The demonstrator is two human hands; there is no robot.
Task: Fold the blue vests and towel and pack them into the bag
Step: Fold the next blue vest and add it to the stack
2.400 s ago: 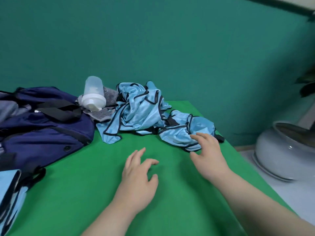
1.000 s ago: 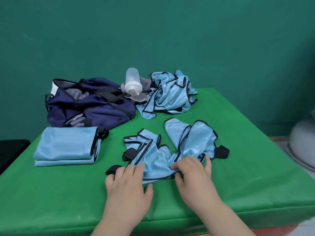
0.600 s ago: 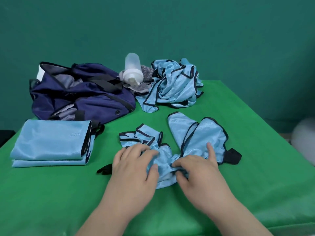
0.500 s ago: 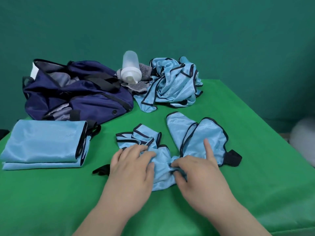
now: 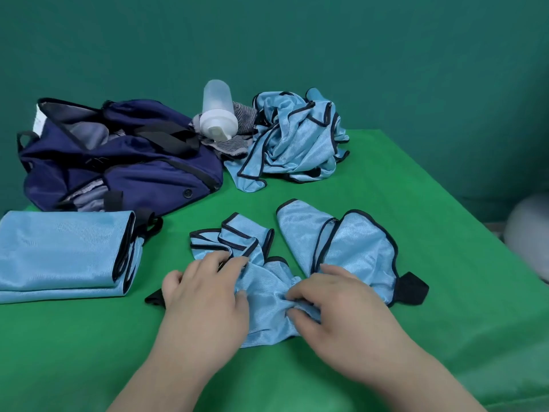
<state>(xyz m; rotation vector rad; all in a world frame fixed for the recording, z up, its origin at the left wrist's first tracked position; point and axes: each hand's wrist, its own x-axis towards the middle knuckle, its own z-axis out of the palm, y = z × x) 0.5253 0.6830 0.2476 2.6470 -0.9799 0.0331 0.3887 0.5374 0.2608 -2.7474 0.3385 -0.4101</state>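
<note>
A light-blue vest with black trim (image 5: 353, 248) lies bunched on the green table (image 5: 445, 292) in front of me. My left hand (image 5: 205, 295) rests on its left part, fingers curled into the cloth. My right hand (image 5: 335, 307) pinches a fold of the vest near its middle. More crumpled blue vests (image 5: 297, 138) are heaped at the back. Folded blue vests (image 5: 62, 254) are stacked at the left. The navy bag (image 5: 118, 162) lies open behind that stack.
A clear plastic bottle (image 5: 218, 114) lies on a grey striped cloth (image 5: 234, 144) between the bag and the crumpled heap. A pale round vessel (image 5: 528, 233) shows off the table's right edge. A teal wall stands behind.
Since the earliest frame one vest has come from the heap to the table's front. In the last half second both hands have gathered its cloth slightly tighter; the view shifted little.
</note>
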